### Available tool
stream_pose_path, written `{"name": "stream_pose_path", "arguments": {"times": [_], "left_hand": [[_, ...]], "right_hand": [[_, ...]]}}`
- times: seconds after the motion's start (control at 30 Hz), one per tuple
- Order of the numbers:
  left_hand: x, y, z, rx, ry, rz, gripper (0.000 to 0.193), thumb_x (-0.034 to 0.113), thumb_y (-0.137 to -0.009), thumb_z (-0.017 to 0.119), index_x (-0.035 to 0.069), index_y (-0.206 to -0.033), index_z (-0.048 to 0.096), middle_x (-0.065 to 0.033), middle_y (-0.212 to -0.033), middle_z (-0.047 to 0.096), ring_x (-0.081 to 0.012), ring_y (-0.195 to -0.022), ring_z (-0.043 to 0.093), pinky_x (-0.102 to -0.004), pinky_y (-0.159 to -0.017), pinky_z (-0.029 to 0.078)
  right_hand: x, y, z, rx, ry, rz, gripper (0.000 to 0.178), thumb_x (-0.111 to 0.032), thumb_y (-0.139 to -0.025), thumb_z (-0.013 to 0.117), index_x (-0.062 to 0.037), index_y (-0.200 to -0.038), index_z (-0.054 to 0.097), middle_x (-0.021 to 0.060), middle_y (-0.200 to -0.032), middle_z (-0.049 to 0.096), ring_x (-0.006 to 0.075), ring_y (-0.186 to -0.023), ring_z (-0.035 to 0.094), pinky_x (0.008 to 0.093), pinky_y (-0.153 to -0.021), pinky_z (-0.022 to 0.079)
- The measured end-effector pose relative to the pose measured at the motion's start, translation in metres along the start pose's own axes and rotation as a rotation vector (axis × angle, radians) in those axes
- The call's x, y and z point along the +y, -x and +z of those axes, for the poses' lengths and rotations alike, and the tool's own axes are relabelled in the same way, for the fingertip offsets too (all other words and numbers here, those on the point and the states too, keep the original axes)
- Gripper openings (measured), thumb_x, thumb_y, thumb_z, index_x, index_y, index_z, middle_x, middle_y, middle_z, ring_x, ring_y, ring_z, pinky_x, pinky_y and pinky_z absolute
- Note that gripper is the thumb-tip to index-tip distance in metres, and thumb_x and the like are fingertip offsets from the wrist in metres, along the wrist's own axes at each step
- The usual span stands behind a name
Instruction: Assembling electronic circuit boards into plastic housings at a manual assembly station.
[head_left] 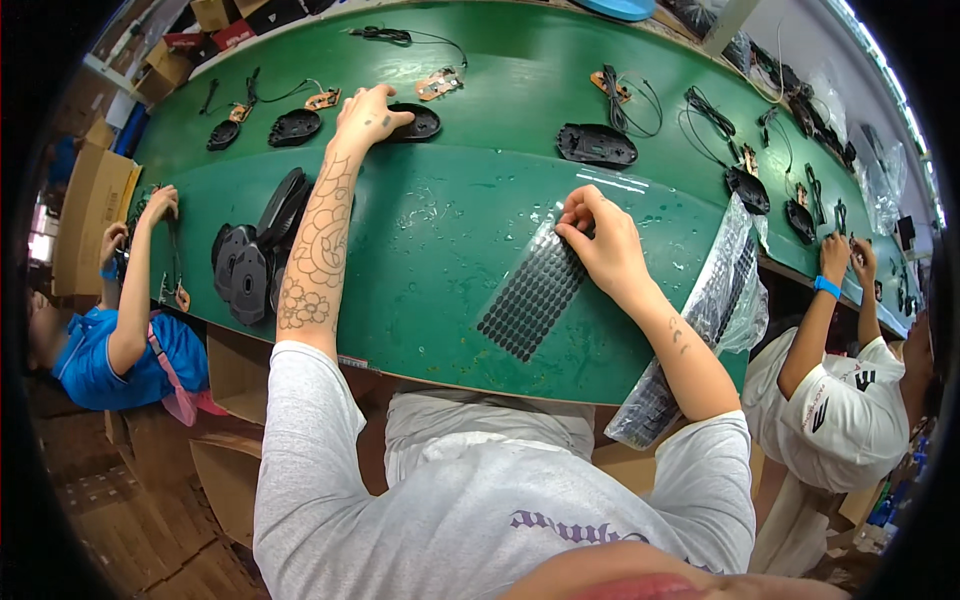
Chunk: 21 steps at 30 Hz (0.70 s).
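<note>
My left hand (368, 117) reaches to the far side of the table. Its fingers and thumb close on the near left edge of a black mouse shell (424, 122), partly covering it. A clear sheet of small round black pads (530, 300) lies at a slant on the green table, its upper part bare of pads. At that upper end my right hand (603, 240) pinches the sheet's edge between thumb and fingers; whether a loose pad is in the pinch I cannot make out. Just beyond the mouse shell lies an orange circuit board (438, 84) with a coiled black cable (385, 36).
Stacked black mouse shells (245, 272) stand left of my forearm. More shells (596, 145) with boards and cables line the far strip. Plastic-wrapped pad sheets (700, 300) hang over the near edge at right. Co-workers sit at left (125, 345) and right (835, 390).
</note>
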<state>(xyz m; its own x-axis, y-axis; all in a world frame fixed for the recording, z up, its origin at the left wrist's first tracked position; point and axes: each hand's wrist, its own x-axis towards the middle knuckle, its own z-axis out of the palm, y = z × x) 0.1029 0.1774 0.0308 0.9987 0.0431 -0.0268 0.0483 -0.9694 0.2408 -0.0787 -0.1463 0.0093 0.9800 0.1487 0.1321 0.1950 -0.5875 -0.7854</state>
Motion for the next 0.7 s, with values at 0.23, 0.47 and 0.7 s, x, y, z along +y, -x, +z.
{"name": "stream_pose_path", "arguments": {"times": [0.23,0.47,0.7], "left_hand": [[-0.003,0.000,0.005,-0.005,0.191,0.064,0.056,0.039,-0.080,0.070,0.007,-0.125,0.060,-0.0159,-0.119,0.061,-0.0305,-0.110,0.058,-0.0392,-0.094,0.046],[-0.003,-0.018,-0.010,0.136,0.272,-0.032,0.051,0.040,-0.082,0.065,0.007,-0.121,0.062,-0.0159,-0.112,0.064,-0.0283,-0.108,0.059,-0.0381,-0.090,0.047],[-0.086,-0.064,-0.046,0.002,-0.265,-0.268,0.043,0.034,-0.082,0.064,0.013,-0.119,0.064,-0.0162,-0.117,0.065,-0.0328,-0.109,0.057,-0.0522,-0.093,0.043]], "right_hand": [[-0.001,-0.003,0.001,-0.033,-0.032,0.029,0.022,-0.002,-0.078,0.068,-0.0085,-0.093,0.054,0.0003,-0.077,0.061,0.0166,-0.073,0.056,0.0312,-0.067,0.047],[0.004,-0.003,0.001,-0.046,0.012,0.004,0.022,-0.002,-0.077,0.068,-0.0082,-0.092,0.053,0.0013,-0.077,0.060,0.0182,-0.072,0.056,0.0316,-0.067,0.047],[-0.009,-0.002,0.002,0.064,0.067,-0.116,0.022,-0.001,-0.077,0.067,-0.0084,-0.093,0.054,0.0024,-0.078,0.061,0.0201,-0.073,0.057,0.0326,-0.067,0.047]]}}
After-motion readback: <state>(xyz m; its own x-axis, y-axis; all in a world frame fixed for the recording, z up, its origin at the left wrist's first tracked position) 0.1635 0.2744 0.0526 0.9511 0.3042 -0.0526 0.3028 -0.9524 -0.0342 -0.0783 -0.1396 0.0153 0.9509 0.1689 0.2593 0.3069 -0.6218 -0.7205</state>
